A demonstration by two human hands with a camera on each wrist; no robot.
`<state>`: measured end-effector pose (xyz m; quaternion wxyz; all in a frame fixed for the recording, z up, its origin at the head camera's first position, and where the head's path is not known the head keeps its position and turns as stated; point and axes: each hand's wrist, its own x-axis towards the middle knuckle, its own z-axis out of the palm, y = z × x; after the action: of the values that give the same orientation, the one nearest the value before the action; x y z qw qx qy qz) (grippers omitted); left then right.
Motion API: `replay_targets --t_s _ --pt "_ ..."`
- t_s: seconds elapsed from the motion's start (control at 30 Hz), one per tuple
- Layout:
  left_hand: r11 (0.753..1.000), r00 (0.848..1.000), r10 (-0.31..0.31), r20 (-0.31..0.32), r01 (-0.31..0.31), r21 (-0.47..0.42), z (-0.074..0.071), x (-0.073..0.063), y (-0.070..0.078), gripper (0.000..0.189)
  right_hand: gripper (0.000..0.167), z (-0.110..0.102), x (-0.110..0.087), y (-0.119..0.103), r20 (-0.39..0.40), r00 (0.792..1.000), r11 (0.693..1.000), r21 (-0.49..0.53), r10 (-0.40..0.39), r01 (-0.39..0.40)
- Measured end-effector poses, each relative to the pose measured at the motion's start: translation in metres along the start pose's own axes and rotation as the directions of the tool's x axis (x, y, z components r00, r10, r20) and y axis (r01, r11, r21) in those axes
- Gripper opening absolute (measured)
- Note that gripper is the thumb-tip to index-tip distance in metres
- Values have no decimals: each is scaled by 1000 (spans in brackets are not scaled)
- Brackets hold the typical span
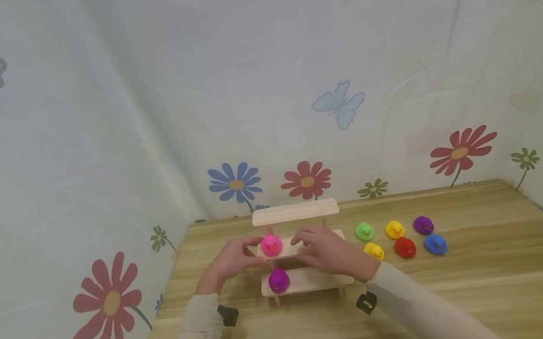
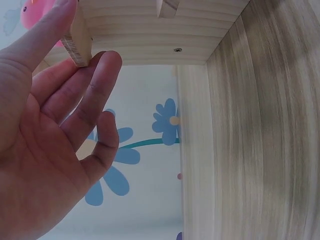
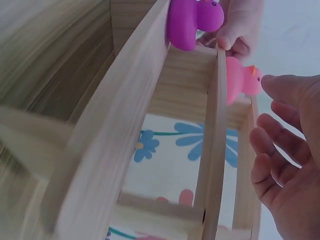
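A small three-tier wooden shelf (image 1: 308,279) stands on the table. My left hand (image 1: 232,259) grips the left end of its middle board, thumb in front and fingers behind, as the left wrist view (image 2: 55,120) shows. Beside that thumb a pink rubber duck (image 1: 272,245) sits on the middle board. A purple rubber duck (image 1: 279,281) is on the bottom board, at its left end. My right hand (image 1: 327,249) hovers at the right part of the middle board, fingers loosely bent with nothing between them. In the right wrist view, the right hand (image 3: 295,150) appears near the pink duck (image 3: 241,80).
Right of the shelf, several rubber ducks lie on the wooden table (image 1: 485,263): green (image 1: 364,231), yellow (image 1: 395,229), purple (image 1: 423,225), red (image 1: 405,247) and blue (image 1: 435,244). Another yellow duck (image 1: 374,251) is partly behind my right hand. A flowered curtain (image 1: 265,109) hangs behind.
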<state>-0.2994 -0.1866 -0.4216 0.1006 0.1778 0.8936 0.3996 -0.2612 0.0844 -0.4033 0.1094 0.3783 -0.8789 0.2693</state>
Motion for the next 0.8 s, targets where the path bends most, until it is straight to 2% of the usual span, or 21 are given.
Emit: replay_targets --t_s 0.17,0.4,0.6,0.8 --pt "1000 1000 11 12 -11 11 -1 2 0 60 34 8 16 -5 2 999 999 28 43 -43" --pt "1000 1000 19 23 -19 10 -1 2 0 60 48 19 33 -7 7 999 999 16 31 -32" --pt "1000 999 24 28 -24 0 -1 2 -1 59 47 27 40 -5 15 1000 1000 -19 17 -17" --pt "999 999 36 22 -35 -4 -1 1 -2 58 44 35 45 -5 13 999 999 25 30 -30"
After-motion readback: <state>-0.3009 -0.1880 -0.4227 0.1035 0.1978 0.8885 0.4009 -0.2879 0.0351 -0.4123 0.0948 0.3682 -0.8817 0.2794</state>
